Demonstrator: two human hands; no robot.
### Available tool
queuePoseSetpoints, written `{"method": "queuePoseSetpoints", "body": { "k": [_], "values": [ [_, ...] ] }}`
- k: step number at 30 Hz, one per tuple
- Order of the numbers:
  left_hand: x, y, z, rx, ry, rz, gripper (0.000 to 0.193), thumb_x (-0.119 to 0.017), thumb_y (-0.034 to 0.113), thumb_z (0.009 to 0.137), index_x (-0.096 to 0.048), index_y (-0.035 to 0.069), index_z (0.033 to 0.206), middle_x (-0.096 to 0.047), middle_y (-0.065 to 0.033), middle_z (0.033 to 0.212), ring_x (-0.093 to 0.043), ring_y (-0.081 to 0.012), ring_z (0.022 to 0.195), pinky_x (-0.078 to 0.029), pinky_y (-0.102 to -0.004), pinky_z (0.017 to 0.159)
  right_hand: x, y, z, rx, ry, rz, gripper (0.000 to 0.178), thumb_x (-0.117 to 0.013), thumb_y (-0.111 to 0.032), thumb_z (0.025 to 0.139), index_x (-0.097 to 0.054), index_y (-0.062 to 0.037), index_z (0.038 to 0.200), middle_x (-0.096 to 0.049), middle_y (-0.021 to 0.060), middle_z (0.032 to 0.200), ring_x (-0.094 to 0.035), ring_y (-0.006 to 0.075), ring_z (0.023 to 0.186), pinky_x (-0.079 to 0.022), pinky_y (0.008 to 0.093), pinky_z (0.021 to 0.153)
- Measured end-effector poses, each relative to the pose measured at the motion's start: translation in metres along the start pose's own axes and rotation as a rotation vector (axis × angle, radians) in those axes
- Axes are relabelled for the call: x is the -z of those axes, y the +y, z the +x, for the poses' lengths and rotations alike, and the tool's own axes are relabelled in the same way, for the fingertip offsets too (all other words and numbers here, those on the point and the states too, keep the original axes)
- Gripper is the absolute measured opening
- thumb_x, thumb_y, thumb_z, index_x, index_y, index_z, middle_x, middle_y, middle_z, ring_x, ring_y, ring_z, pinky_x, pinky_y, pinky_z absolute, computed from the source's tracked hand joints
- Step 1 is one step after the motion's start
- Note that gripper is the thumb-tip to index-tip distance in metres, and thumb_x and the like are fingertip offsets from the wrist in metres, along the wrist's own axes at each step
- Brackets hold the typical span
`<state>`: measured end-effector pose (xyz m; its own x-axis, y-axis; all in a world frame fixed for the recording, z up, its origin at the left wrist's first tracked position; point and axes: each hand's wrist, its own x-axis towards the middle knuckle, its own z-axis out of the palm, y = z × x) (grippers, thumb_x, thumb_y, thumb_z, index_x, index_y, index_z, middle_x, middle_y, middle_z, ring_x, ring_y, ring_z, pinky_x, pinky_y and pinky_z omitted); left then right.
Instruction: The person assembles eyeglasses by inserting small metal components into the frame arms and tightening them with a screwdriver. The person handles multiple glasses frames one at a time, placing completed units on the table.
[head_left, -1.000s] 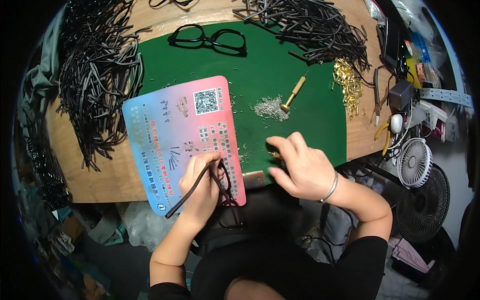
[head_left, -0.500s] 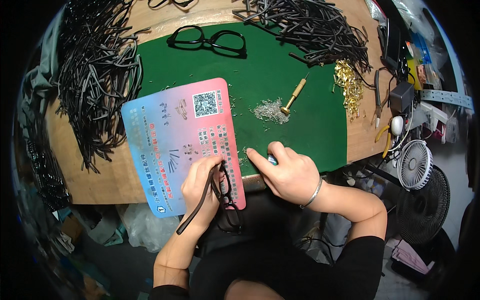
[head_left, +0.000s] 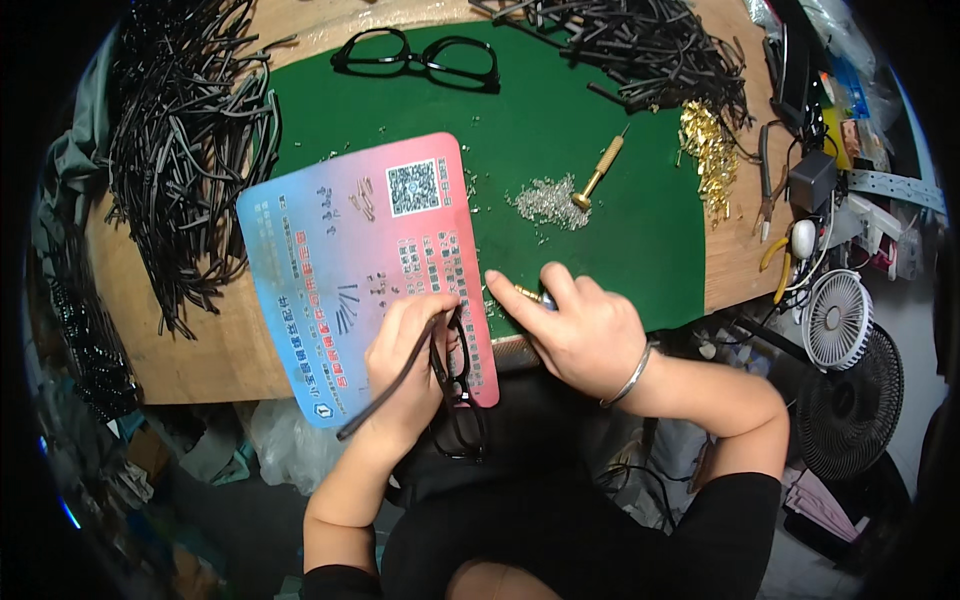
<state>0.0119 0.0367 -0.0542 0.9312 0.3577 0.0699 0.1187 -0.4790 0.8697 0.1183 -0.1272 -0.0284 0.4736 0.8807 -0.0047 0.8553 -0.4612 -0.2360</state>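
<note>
My left hand (head_left: 408, 345) is closed around black eyeglasses (head_left: 462, 392), which hang over the table's near edge; one dark temple arm slants back across my wrist. Above the mat's front part, my right hand (head_left: 595, 335) grips a small screwdriver (head_left: 543, 298) with gold and blue showing, its handle mostly hidden in the palm. The right index fingertip points at several tiny screws by the right edge of a blue-and-pink card (head_left: 290, 230). Whether the fingertip touches a screw I cannot tell. Little sorted groups of screws and pins lie on the card.
On the green mat (head_left: 620, 270) sit a pile of silver screws (head_left: 553, 203), a brass screwdriver (head_left: 603, 168) and another pair of black glasses (head_left: 415, 62). Dark temple arms (head_left: 195, 150) heap at left and far right. Gold hinge parts (head_left: 708, 155), pliers (head_left: 768, 190) and a white fan (head_left: 838, 318) stand at right.
My right hand has shifted slightly, with more of the small screwdriver showing beside the index finger. The left hand still holds the glasses, and the temple arm has swung a little outward.
</note>
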Motion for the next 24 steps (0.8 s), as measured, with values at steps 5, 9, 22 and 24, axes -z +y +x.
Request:
{"method": "queuePoseSetpoints", "body": {
  "k": [5, 9, 22, 24],
  "values": [
    [0.010, -0.005, 0.006, 0.009, -0.097, -0.062, 0.019, -0.054, -0.010, 0.081, -0.056, -0.001, 0.098, -0.055, -0.0101, 0.081, -0.058, -0.0144, 0.059, -0.049, -0.0250, 0.052, 0.014, 0.015, 0.011, 0.039, -0.161, 0.379, 0.046, -0.062, -0.013, 0.073, -0.053, -0.0151, 0.118, -0.047, 0.0107, 0.085, -0.056, 0.0245, 0.058, -0.050, 0.0331, 0.047],
    [0.013, -0.002, 0.013, -0.067, -0.166, -0.013, 0.021, -0.053, -0.013, 0.080, -0.056, -0.002, 0.098, -0.055, -0.0102, 0.082, -0.059, -0.0151, 0.061, -0.051, -0.0248, 0.054, 0.008, 0.010, 0.015, 0.090, -0.243, 0.556, 0.036, -0.057, -0.015, 0.079, -0.053, -0.0159, 0.116, -0.049, 0.0151, 0.084, -0.058, 0.0300, 0.055, -0.052, 0.0382, 0.050],
    [0.010, -0.005, 0.009, -0.068, -0.148, -0.017, 0.026, -0.053, -0.016, 0.078, -0.055, -0.002, 0.100, -0.054, -0.0100, 0.081, -0.058, -0.0143, 0.062, -0.051, -0.0248, 0.053, 0.002, 0.011, 0.021, 0.140, -0.214, 0.526, 0.035, -0.057, -0.017, 0.080, -0.054, -0.0158, 0.115, -0.048, 0.0118, 0.084, -0.056, 0.0265, 0.053, -0.050, 0.0360, 0.047],
    [0.009, -0.007, 0.010, -0.092, -0.131, 0.008, 0.022, -0.052, -0.013, 0.081, -0.056, -0.002, 0.099, -0.055, -0.0086, 0.081, -0.058, -0.0125, 0.059, -0.050, -0.0239, 0.052, 0.002, 0.012, 0.022, 0.216, -0.178, 0.383, 0.038, -0.059, -0.018, 0.079, -0.054, -0.0158, 0.117, -0.047, 0.0088, 0.083, -0.055, 0.0230, 0.053, -0.048, 0.0334, 0.045]
  ]
}}
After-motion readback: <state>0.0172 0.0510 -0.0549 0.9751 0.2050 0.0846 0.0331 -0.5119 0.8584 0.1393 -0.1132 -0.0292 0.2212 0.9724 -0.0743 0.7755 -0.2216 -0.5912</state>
